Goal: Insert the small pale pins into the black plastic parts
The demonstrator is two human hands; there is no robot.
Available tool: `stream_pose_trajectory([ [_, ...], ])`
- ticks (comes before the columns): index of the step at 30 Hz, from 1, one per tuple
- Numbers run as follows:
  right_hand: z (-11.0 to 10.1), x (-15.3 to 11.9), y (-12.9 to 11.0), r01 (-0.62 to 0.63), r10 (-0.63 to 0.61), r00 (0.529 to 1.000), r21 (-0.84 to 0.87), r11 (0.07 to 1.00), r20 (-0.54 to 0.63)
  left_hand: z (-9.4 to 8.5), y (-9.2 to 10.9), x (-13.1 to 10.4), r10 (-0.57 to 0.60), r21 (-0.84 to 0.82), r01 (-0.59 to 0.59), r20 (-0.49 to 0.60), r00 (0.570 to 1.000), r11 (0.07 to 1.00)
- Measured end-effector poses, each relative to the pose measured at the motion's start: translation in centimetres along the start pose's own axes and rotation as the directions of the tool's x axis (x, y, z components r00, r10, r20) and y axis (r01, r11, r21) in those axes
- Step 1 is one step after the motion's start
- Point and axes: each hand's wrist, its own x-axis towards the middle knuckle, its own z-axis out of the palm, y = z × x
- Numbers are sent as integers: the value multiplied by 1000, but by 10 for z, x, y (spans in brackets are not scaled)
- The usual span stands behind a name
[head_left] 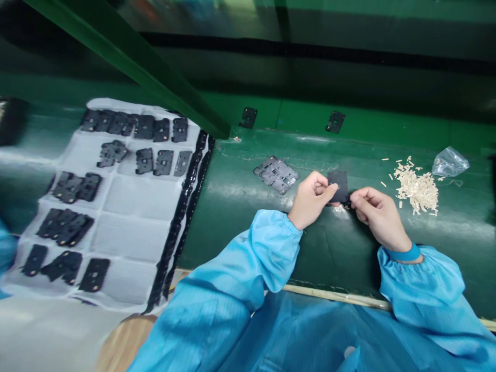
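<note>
A flat black plastic plate [339, 181] is pinched in my left hand [309, 201], its thumb lying across the face. My right hand [377, 216] is closed, thumb and fingertips together at the plate's lower right edge. Whatever lies between those fingertips is too small to make out. Left of my hands, several black plastic plates [276, 174] with cut-outs lie overlapping on the green table [333, 248]. To the right is a heap of small cream-coloured pieces [417, 187], with a few strays beside it.
A crumpled clear plastic bag [450, 162] sits beyond the heap. Two black plates [248, 118] rest on the green ledge at the back. At left, a white compartmented tray [129, 199] holds many more plates. A green post [155, 72] slants down between tray and table.
</note>
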Motion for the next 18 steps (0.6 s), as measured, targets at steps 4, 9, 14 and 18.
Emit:
stream_pose_trajectory([
  [4,-3,2,-3,-101,66,991,320,942,117,-1,1,0,-13,-52,12,-10,1000,999],
  [9,-3,5,-4,-20,20,1000,393,919,5,1,-1,-1,-27,-81,25,-19,999,996],
  [14,-4,3,3,30,-27,999,242,970,-17,2,1,-3,-40,-52,40,-15,999,998],
  [18,-3,0,7,38,-40,999,103,994,17,2,3,-4,-41,-38,41,4,999,998],
])
